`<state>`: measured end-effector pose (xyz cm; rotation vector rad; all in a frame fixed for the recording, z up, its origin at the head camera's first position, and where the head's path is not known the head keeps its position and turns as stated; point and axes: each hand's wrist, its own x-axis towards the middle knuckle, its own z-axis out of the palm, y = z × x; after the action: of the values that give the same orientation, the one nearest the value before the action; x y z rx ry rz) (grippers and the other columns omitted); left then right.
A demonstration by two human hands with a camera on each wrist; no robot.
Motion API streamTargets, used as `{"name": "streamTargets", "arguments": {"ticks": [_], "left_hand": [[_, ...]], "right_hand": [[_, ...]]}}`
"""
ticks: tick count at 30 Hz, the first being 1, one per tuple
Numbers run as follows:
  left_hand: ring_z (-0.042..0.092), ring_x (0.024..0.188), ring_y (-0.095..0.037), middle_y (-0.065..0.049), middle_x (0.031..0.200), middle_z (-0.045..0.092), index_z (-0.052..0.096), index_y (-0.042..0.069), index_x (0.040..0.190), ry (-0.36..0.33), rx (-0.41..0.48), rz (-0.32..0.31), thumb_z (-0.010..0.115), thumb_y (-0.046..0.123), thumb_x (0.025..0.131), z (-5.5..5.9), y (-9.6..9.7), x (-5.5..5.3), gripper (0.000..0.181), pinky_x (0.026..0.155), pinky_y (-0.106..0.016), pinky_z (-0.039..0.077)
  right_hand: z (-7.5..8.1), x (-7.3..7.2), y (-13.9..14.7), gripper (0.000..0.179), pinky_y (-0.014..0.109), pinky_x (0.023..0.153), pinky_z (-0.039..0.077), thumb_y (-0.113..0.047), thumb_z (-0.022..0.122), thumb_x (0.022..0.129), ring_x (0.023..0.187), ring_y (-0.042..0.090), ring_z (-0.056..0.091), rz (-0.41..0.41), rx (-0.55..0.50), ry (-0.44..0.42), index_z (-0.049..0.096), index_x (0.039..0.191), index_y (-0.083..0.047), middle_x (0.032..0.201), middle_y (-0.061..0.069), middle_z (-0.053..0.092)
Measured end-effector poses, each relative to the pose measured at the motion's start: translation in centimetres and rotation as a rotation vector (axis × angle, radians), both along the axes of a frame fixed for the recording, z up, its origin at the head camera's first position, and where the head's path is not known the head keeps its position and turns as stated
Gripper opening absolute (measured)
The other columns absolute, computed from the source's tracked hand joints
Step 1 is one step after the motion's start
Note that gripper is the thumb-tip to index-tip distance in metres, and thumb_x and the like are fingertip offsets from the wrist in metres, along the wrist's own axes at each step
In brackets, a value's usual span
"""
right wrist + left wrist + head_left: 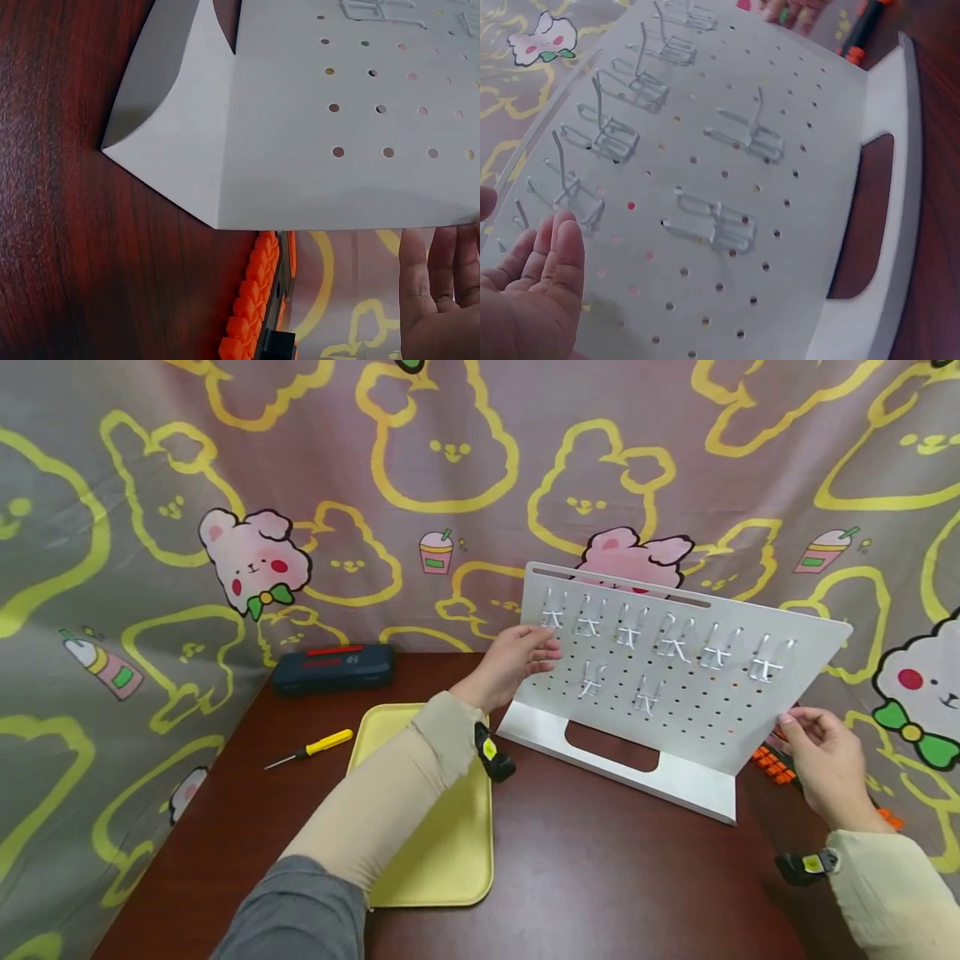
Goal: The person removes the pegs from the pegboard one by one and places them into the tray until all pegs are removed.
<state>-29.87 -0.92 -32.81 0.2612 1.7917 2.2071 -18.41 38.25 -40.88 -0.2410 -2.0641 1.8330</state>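
A white metal pegboard [622, 693] stands on the table on its bent foot, with several clear or white hooks [672, 635] fixed in its holes. My left hand [517, 664] is in front of the board's left side, near the leftmost hooks. In the left wrist view, the left hand's fingers [562, 262] are fairly straight and hold nothing. At the board's right edge, my right hand [825, 760] pinches the edge between thumb and fingers. The right wrist view shows that hand's fingers [442, 262] at the edge, its thumb mostly out of frame.
A yellow tray [427, 860] lies under my left forearm. Left of it is a yellow-handled screwdriver [327, 742], with a dark blue case [333, 668] behind. Orange and black items [776, 766] sit behind the board's right end. A patterned curtain [450, 460] hangs behind.
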Motion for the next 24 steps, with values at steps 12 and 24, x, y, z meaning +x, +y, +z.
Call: {"name": "streamTargets", "arguments": {"ticks": [12,24], "left_hand": [[0.067,0.08,-0.016,-0.009,0.089,0.066,0.063,-0.008,0.111,-0.104,0.156,0.091,0.055,0.015,0.109,0.4,2.2,-1.1,0.025,0.074,-0.026,0.058],[0.067,0.065,-0.013,-0.005,0.076,0.066,0.064,0.004,0.086,-0.229,0.218,0.106,0.06,0.022,0.107,0.2,1.9,-0.9,0.028,0.059,-0.022,0.055]], "right_hand": [[0.2,0.2,0.0,0.005,0.013,0.064,0.054,-0.009,0.057,0.105,0.073,-0.003,0.068,0.007,0.024,0.002,0.055,0.101,-0.01,0.09,-0.01,0.061],[-0.3,0.2,-0.7,0.004,0.01,0.067,0.053,-0.008,0.054,0.106,0.08,-0.006,0.062,-0.047,0.126,0.009,0.055,0.104,-0.01,0.092,-0.014,0.06]]}}
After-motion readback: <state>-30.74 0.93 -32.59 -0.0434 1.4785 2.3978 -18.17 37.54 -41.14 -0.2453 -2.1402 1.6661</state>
